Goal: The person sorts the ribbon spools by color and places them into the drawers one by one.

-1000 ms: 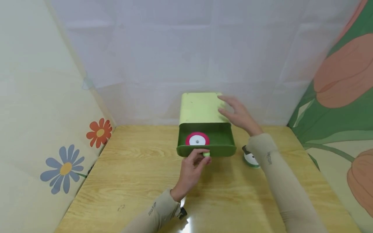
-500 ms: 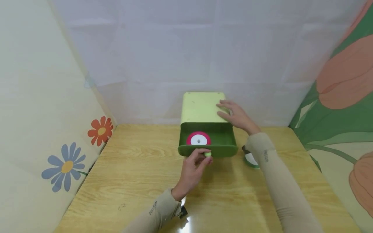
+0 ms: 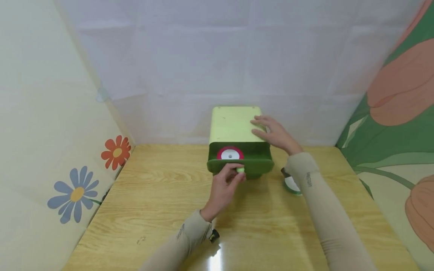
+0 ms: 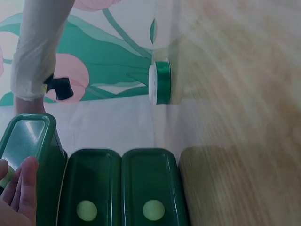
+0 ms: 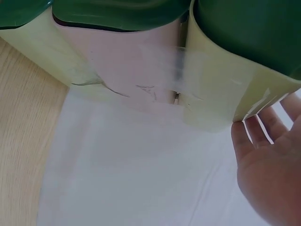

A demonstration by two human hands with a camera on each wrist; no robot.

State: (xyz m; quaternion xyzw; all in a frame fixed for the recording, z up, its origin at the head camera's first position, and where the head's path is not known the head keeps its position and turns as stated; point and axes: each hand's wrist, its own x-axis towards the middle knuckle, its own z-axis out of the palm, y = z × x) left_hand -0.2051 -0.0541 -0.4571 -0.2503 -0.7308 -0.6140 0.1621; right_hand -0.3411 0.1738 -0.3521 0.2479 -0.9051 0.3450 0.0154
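Observation:
A small drawer unit [image 3: 234, 122] with a pale green top stands against the back wall. Its top drawer [image 3: 259, 166], dark green, is pulled partly out. Inside lies a ribbon spool [image 3: 230, 154] with a pink-red edge and white centre, its front edge hidden behind the drawer front. My left hand [image 3: 222, 192] pinches the light green knob [image 3: 240, 170] of that drawer between thumb and fingers. My right hand [image 3: 276, 134] rests on the unit's upper right edge, fingers nearly straight; in the right wrist view its fingertips touch the pale casing [image 5: 218, 89].
A green ribbon spool [image 4: 162, 82] stands on the wooden table [image 3: 162, 210] right of the unit, partly behind my right sleeve. Two lower drawers [image 4: 150, 179] with round knobs are shut. Painted side walls flank the table, and a white sheet [image 3: 176, 67] hangs behind.
My left hand has moved away from me, sliding the top drawer partway in with the pink-red spool. My right hand has come down onto the unit's edge and stays there.

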